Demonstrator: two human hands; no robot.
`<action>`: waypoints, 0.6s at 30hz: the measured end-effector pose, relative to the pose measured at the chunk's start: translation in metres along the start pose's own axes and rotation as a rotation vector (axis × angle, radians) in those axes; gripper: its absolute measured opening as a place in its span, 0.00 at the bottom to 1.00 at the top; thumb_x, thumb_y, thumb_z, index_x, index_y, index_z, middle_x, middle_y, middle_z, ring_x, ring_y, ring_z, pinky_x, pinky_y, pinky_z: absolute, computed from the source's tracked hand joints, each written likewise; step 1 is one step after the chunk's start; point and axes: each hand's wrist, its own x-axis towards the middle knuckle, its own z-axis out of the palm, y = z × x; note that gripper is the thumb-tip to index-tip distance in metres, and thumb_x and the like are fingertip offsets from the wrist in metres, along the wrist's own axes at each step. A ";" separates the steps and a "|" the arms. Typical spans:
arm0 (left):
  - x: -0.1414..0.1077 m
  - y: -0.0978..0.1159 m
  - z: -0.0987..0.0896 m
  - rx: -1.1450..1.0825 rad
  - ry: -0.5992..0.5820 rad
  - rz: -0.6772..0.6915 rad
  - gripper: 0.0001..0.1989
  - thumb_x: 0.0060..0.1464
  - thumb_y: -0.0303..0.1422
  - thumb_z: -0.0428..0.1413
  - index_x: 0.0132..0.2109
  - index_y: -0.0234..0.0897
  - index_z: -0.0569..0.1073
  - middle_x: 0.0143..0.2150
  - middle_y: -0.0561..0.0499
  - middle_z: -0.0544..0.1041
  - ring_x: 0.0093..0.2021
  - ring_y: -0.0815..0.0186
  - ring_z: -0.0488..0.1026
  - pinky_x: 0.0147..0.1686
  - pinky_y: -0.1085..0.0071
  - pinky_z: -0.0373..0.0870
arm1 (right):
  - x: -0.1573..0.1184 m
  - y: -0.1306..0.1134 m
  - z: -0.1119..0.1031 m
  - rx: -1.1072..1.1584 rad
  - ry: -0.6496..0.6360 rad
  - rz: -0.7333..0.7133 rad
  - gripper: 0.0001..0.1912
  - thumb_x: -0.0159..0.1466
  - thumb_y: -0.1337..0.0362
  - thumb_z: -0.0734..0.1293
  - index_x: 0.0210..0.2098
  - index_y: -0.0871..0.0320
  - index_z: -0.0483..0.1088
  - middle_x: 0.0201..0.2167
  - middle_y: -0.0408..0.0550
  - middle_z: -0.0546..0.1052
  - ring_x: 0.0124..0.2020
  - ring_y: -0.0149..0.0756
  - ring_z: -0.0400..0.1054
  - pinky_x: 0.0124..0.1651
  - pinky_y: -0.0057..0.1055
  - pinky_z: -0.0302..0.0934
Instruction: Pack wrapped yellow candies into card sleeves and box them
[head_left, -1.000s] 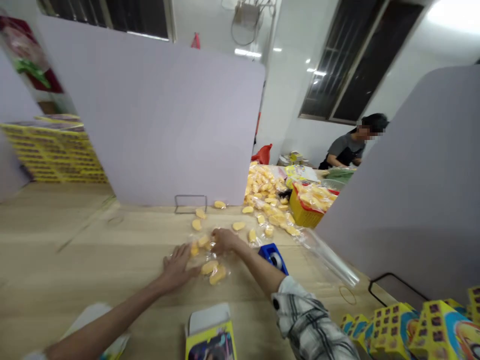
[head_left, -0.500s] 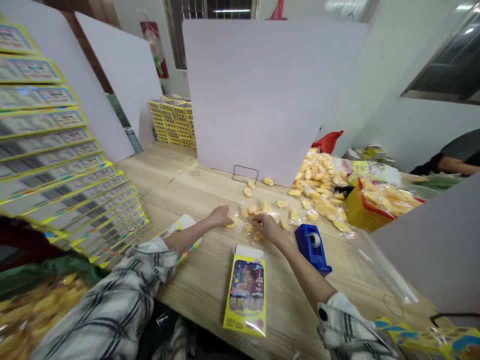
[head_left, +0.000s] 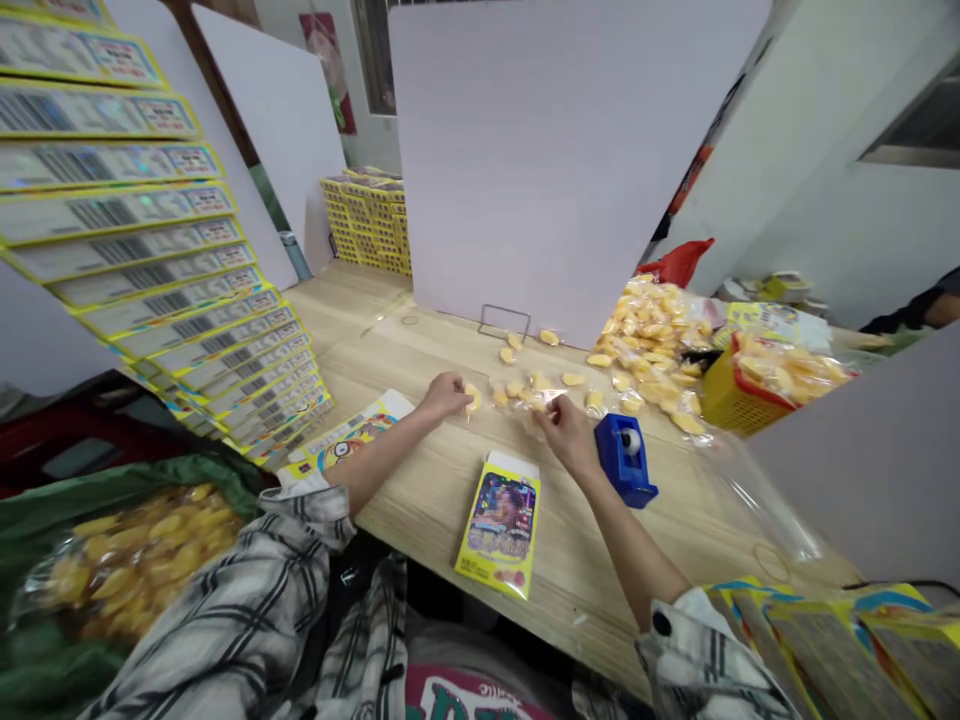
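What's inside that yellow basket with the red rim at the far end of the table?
The yellow plastic basket with a red rim is heaped with clear-wrapped yellow pieces. The pile hides the basket's bottom and anything beneath.

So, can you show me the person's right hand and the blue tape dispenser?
Right hand (head_left: 568,433): head view, on the back of the hand.
Blue tape dispenser (head_left: 615,467): head view, on its blue body.

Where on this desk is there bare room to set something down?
Bare wood shows on the table between the wire stand and the flat printed card, and just below the blue tape dispenser. It is crowded around the right hand, where loose yellow pieces spread toward the heap.
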 end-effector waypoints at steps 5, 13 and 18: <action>-0.039 0.001 0.028 -0.225 0.078 0.020 0.10 0.44 0.31 0.56 0.28 0.38 0.59 0.22 0.58 0.65 0.21 0.73 0.64 0.24 0.76 0.62 | -0.027 0.014 0.008 0.903 0.217 0.296 0.21 0.47 0.55 0.73 0.33 0.55 0.60 0.17 0.31 0.64 0.16 0.27 0.56 0.20 0.24 0.52; -0.032 0.019 0.024 -0.167 0.189 0.073 0.24 0.30 0.26 0.63 0.40 0.36 0.68 0.43 0.45 0.73 0.49 0.55 0.69 0.44 0.64 0.66 | -0.005 0.010 -0.022 1.021 0.279 0.274 0.20 0.44 0.56 0.74 0.30 0.57 0.63 0.18 0.32 0.63 0.16 0.23 0.55 0.21 0.23 0.53; -0.038 0.045 0.037 -0.301 -0.121 0.144 0.25 0.37 0.30 0.62 0.47 0.38 0.69 0.55 0.44 0.68 0.59 0.53 0.61 0.56 0.60 0.59 | 0.008 -0.013 -0.044 1.236 0.027 0.238 0.19 0.45 0.60 0.75 0.32 0.57 0.66 0.18 0.32 0.62 0.17 0.22 0.53 0.20 0.21 0.52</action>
